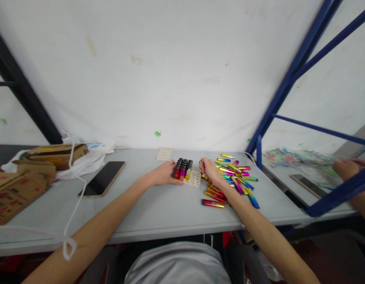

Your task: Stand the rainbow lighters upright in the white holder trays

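A block of upright lighters with black tops stands on the left part of a cream tray with round hollows. Against the left side of that block rests my left hand, thumb in front and fingers behind. My right hand is closed just right of the tray, with a small dark-ended thing at its fingertips, probably a lighter. Many shiny coloured lighters lie loose in a pile beneath and to the right of my right hand.
A second cream tray lies near the wall. To the left are a large phone, a white cable and torn cardboard boxes. Blue metal bars rise on the right; beyond them another person's hand shows near a phone.
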Demonstrator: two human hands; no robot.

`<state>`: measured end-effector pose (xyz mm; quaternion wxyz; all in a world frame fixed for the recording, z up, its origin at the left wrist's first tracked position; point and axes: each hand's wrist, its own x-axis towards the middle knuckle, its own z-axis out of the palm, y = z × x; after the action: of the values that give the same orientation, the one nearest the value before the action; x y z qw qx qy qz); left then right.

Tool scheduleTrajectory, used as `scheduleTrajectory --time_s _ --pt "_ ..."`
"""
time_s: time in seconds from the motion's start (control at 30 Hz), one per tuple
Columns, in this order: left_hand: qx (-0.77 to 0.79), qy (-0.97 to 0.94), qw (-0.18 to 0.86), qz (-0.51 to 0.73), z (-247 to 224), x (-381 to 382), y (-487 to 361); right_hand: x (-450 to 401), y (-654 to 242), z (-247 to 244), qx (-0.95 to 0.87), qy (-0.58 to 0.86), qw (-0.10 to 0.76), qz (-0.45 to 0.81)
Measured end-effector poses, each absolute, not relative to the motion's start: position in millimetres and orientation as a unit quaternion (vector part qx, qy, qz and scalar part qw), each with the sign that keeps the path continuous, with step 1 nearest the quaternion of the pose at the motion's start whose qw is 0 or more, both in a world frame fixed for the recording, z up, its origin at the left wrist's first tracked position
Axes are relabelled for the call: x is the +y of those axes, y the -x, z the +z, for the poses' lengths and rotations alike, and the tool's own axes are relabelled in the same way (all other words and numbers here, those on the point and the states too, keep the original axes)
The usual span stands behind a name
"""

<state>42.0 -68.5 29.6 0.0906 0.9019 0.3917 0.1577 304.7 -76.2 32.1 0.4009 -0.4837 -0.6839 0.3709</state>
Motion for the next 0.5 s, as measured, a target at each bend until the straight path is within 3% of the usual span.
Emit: scheduleTrajectory --time_s 0.23,0.5 --pt "0.389 -0.901 0.101 0.162 29 -68 -41 -79 -306 41 -0.634 0.445 0.442 0.453" --pt "0.386 -0.901 0.095 0.174 28 -68 -41 -92 -307 51 -0.732 0.397 0.454 0.318"
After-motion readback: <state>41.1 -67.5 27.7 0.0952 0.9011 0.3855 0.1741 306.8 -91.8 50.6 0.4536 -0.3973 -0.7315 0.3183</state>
